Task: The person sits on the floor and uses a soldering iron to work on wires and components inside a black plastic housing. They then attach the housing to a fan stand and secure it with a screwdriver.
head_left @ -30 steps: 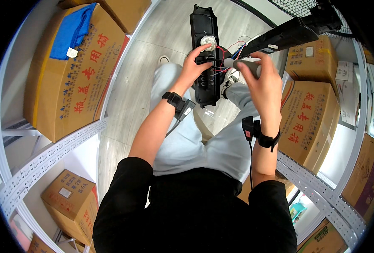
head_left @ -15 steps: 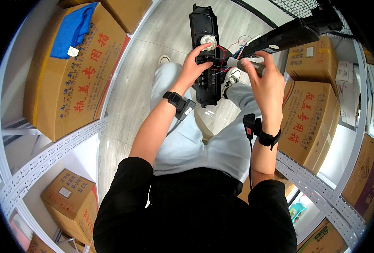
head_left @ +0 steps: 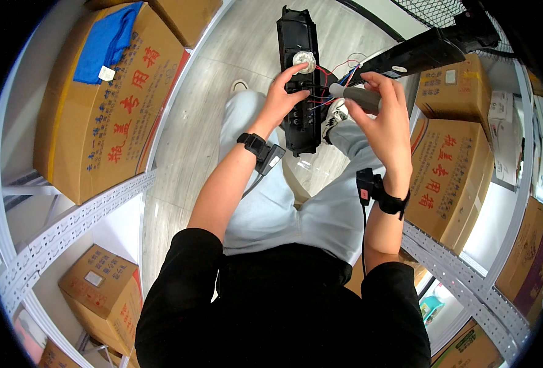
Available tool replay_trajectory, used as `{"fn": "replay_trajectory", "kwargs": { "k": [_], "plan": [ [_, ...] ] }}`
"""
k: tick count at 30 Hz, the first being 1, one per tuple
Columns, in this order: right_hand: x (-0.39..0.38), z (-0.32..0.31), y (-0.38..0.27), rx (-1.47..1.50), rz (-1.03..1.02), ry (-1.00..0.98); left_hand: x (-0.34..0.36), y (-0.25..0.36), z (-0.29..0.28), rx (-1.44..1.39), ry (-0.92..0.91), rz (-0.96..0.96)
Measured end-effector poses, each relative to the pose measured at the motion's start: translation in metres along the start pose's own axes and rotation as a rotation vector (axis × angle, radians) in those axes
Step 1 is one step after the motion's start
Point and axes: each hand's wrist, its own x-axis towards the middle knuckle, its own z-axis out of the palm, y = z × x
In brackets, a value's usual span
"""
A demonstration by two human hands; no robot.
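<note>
Right hand (head_left: 387,118) clasps a grey-handled tool (head_left: 360,95) while left hand (head_left: 277,102) touches the black housing (head_left: 301,136), its grip unclear.

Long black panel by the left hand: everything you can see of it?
The black panel is long and narrow, plastic-looking, with small fittings along its lower half. It runs up the picture, between the shoes. The left hand covers part of its left edge, index finger at its round whitish part. Red wires lead right from there. Contact with the grey-handled tool is unclear.
</note>
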Motion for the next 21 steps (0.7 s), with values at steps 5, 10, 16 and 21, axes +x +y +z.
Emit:
{"fn": "replay_trajectory", "kwargs": {
  "k": [5, 10, 16, 21],
  "plan": [
    [0.000, -0.003, -0.007, 0.016, 0.038, -0.084, 0.000, -0.003, -0.002, 0.028, 0.005, -0.015],
    [0.005, 0.000, 0.003, -0.171, 0.191, -0.021, 0.001, -0.004, -0.001, 0.034, 0.003, -0.017],
    [0.002, -0.002, 0.004, 0.143, -0.070, -0.056, -0.001, 0.002, 0.000, 0.034, 0.010, 0.006],
    [0.007, 0.000, 0.001, -0.080, 0.239, -0.037, -0.001, 0.002, 0.000, 0.004, 0.009, -0.011]
  ]
}}
